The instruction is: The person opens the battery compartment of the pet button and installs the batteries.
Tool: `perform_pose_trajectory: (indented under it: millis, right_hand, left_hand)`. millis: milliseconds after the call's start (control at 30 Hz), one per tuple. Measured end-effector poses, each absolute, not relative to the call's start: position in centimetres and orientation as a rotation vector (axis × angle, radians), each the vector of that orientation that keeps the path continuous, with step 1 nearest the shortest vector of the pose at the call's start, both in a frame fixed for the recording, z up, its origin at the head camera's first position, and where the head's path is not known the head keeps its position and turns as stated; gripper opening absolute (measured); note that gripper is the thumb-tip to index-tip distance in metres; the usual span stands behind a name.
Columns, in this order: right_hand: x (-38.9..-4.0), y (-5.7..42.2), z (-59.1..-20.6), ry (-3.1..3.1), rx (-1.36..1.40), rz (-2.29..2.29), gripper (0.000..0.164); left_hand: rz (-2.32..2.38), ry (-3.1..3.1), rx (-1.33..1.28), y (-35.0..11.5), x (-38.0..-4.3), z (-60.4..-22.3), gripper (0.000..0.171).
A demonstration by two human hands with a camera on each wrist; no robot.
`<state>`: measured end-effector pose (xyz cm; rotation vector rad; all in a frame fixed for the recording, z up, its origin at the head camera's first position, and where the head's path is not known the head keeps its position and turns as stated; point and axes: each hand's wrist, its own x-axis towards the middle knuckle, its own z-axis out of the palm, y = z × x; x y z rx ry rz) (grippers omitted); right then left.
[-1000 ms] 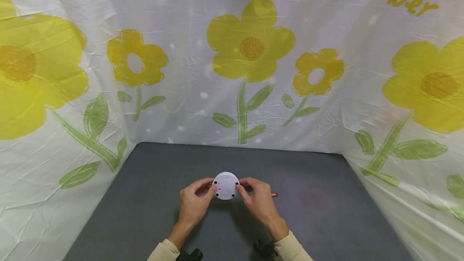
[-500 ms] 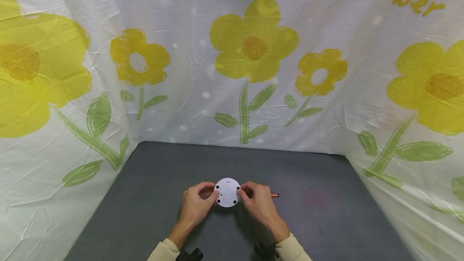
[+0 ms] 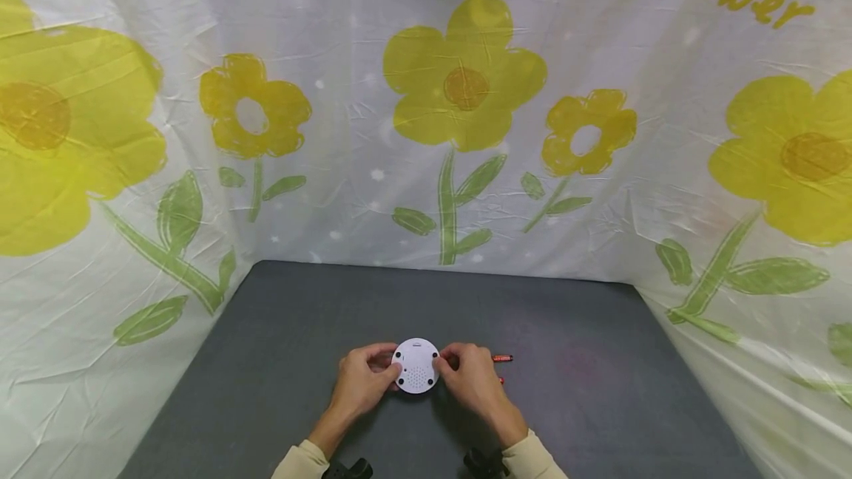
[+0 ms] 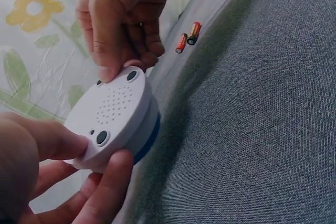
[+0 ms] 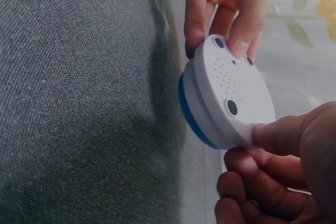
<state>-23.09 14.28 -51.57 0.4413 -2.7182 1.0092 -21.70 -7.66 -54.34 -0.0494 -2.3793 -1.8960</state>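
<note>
A round white device (image 3: 416, 366) is held between both hands above the dark table. Its underside faces up, with a patch of small speaker holes and several dark round feet. A blue band (image 5: 191, 116) runs round its lower part in the right wrist view. My left hand (image 3: 359, 381) pinches the left edge, thumb on the underside and fingers beneath. On the opposite edge, my right hand (image 3: 474, 383) grips in the same way. The face turned down toward the table is hidden.
Two red-and-black batteries lie on the table beyond the right hand; one battery (image 3: 502, 358) shows better than the other battery (image 3: 501, 381). The dark table (image 3: 299, 301) ends at a flower-printed curtain (image 3: 346, 168) at the back and sides.
Both hands have lowered the device slightly toward the person and tipped it, so its speaker holes now show clearly. A second battery has come into sight beside the right hand.
</note>
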Motion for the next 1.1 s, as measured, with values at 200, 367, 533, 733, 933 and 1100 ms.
perform_pose_trajectory:
  millis: [200,367,533,733,933,1100]
  right_hand:
    - [-22.92,14.31,-51.83,-2.766,0.434,0.972,0.006]
    - [-22.89,14.28,-52.00,-2.761,0.439,0.960,0.007]
    - [-22.89,14.22,-51.92,-2.772,0.425,0.964,0.007]
    - [-22.89,14.21,-51.95,-2.774,0.441,0.961,0.009]
    - [-23.21,14.00,-52.18,-2.716,0.508,0.846,0.006]
    - [-23.48,13.44,-51.72,-2.588,0.633,0.721,0.020]
  left_hand:
    - [-1.959,-2.419,-0.037,-7.88,-21.55,-54.59,0.036]
    - [-2.028,-2.413,-0.014,-7.87,-21.61,-54.81,0.037]
    - [-2.030,-2.420,0.010,-7.83,-21.82,-55.03,0.037]
    - [-1.988,-2.442,0.052,-7.75,-21.94,-55.05,0.035]
    - [-2.031,-2.406,0.083,-7.54,-21.90,-54.92,0.033]
    - [-2.057,-2.378,0.096,-7.39,-21.84,-54.90,0.033]
